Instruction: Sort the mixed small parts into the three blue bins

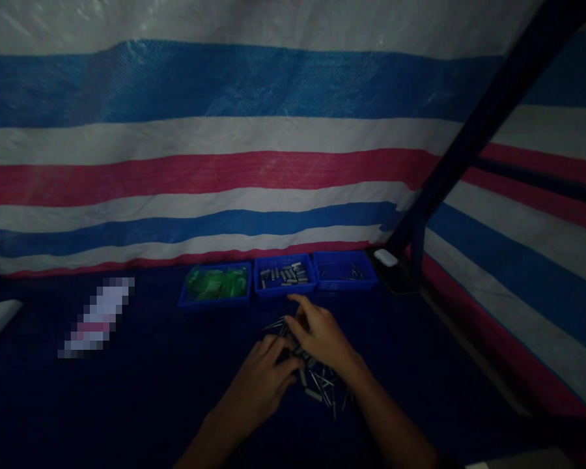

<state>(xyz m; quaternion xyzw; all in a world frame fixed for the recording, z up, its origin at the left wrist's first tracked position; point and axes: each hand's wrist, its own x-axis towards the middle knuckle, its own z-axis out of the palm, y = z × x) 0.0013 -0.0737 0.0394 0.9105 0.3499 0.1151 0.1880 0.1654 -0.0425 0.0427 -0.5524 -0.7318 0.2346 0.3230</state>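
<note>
A loose pile of thin metal pins (325, 391) and short ribbed metal cylinders (313, 395) lies on the dark blue table, partly covered by both hands. My left hand (264, 370) reaches over the left side of the pile, its fingers curved and apart from the thumb. Above the pile's far side, my right hand (322, 333) has its forefinger and thumb spread apart. Neither hand visibly holds a piece, though dim light blurs what lies beneath the fingertips. A few pins stick out beyond them on the far left side.
Three blue trays line the back: one with green plastic packets (217, 282), one with metal cylinders (293, 273), one with a few pins (355, 272). A white mouse-like object (385, 258) lies right of them. Striped sheeting (224, 172) and a dark frame post (449, 156) enclose the table.
</note>
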